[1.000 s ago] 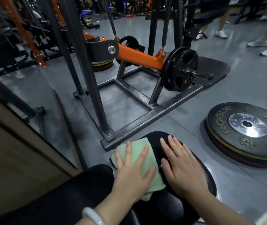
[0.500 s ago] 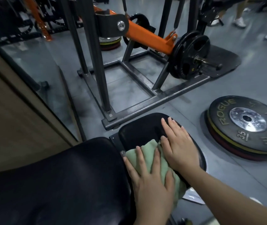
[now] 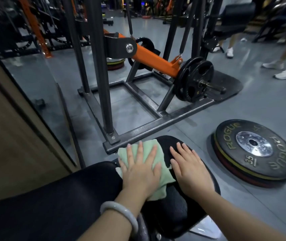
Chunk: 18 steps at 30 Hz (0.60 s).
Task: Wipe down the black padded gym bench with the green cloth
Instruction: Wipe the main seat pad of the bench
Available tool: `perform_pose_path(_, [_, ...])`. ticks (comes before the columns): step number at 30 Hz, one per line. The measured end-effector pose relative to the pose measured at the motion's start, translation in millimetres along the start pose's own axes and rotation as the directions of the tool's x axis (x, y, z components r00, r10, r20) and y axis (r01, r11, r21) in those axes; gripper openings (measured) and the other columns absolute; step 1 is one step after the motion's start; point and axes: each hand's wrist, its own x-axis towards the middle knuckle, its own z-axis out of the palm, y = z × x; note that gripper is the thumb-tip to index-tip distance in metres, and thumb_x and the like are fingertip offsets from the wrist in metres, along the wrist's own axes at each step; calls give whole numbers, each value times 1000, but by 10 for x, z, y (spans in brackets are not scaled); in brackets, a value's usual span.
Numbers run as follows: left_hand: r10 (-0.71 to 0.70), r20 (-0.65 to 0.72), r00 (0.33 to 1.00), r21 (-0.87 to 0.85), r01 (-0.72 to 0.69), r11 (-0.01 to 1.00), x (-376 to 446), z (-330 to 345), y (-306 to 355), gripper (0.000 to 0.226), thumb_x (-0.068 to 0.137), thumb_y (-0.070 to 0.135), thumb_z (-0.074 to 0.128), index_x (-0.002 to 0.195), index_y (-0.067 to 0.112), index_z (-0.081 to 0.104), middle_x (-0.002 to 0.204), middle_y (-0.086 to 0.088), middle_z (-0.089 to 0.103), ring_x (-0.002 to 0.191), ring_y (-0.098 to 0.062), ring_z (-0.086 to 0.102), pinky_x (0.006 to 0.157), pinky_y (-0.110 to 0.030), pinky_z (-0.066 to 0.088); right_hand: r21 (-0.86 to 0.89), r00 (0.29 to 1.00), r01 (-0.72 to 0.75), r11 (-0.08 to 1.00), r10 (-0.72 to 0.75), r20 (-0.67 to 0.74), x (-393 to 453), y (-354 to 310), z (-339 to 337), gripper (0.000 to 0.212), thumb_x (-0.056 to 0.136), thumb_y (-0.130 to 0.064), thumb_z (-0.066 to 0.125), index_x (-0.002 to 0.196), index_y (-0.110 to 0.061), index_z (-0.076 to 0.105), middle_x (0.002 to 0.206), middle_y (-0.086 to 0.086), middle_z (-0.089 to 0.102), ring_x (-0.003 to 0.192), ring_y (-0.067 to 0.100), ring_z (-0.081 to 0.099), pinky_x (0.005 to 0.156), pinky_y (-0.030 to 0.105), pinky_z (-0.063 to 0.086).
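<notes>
- We see the dark steel machine frame (image 3: 156,122) standing on the grey floor just beyond the bench's far end, with an orange lever arm (image 3: 154,60) running across it to a pair of black weight plates (image 3: 194,80) on a loading pin.
- The black padded gym bench (image 3: 51,202) fills the lower part of our view; its small rounded end pad (image 3: 177,206) lies nearest the frame.
- To the right of the bench a stack of bumper plates (image 3: 255,152) lies flat on the floor, the top one marked ROGUE and 35.
- The green cloth (image 3: 149,153) lies folded on the left part of the end pad, its far corner at the pad's far edge.
- Our left hand (image 3: 141,171) presses flat on the cloth with fingers straight and spread wide.
- Our right hand (image 3: 189,167) rests flat on the bare pad just right of the cloth, fingers straight and close together, holding nothing.
- A pale bangle (image 3: 121,214) circles the left wrist.
</notes>
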Motion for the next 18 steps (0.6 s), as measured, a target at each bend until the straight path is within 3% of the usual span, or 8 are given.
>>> perform_pose_path(3, [-22, -53, 998, -37, 21, 999, -85, 109, 10, 57, 92, 56, 16, 147, 50, 1, 159, 0, -18, 143, -31, -23, 115, -58, 7, -45, 1000, -11, 999, 12, 14, 11, -18, -5, 84, 77, -54, -14, 152, -31, 18, 161, -8, 7, 147, 6, -4, 112, 22, -13])
perform_pose_path(6, [29, -132, 991, -54, -36, 998, -608, 309, 235, 61, 81, 53, 38, 139, 38, 46, 153, -11, 33, 140, -40, 24, 103, -55, 31, -48, 1000, -20, 999, 21, 16, 17, -31, -20, 81, 80, -53, -12, 152, -30, 19, 161, -6, 8, 147, 8, -2, 113, 23, -12])
perform_pose_path(8, [62, -101, 993, -72, -69, 995, -825, 391, 335, 62, 76, 50, 43, 135, 33, 54, 148, -10, 42, 137, -40, 32, 97, -53, 29, -63, 999, -17, 998, 19, 34, 9, -36, -35, 79, 82, -51, -11, 153, -29, 17, 161, -6, 6, 147, 8, -3, 112, 23, -14])
perform_pose_path(10, [68, -171, 983, -39, -75, 996, -756, 438, 302, 60, 78, 51, 42, 136, 35, 52, 149, -8, 41, 137, -41, 31, 99, -53, 24, -56, 999, -14, 998, 16, 35, 10, -30, -45, 84, 78, -52, -15, 152, -29, 17, 161, -6, 6, 147, 7, -4, 111, 22, -15])
perform_pose_path(12, [17, -185, 983, -34, -24, 999, -536, 342, 180, 60, 83, 55, 32, 141, 43, 40, 155, -6, 29, 142, -38, 17, 107, -53, 11, -50, 999, -16, 999, 17, 27, 3, -27, -47, 86, 76, -53, -15, 152, -30, 18, 161, -7, 7, 147, 6, -3, 111, 21, -14])
perform_pose_path(15, [-40, -136, 990, -14, 38, 999, -271, 244, 49, 70, 74, 62, -8, 144, 53, -11, 155, 2, -28, 139, -32, -31, 110, -54, -20, -52, 1000, -8, 999, 9, 5, 7, -28, -22, 86, 77, -54, -15, 152, -30, 21, 160, -8, 10, 147, 6, -2, 112, 21, -12])
perform_pose_path(17, [-68, -117, 991, 12, 70, 998, -233, 246, 26, 71, 73, 63, -10, 144, 54, -9, 154, 1, -28, 140, -36, -27, 107, -59, -22, -43, 1000, -5, 999, 5, -9, 20, -22, -5, 84, 79, -54, -13, 151, -31, 23, 160, -8, 12, 147, 5, -1, 112, 22, -11])
perform_pose_path(18, [-65, -129, 990, 62, 74, 995, -258, 205, 19, 68, 79, 64, -1, 146, 53, 6, 159, -3, -12, 144, -41, -11, 107, -62, -16, -43, 1000, -3, 999, 3, -6, 18, -17, -3, 84, 79, -54, -13, 151, -31, 23, 160, -8, 12, 147, 5, -1, 113, 22, -11])
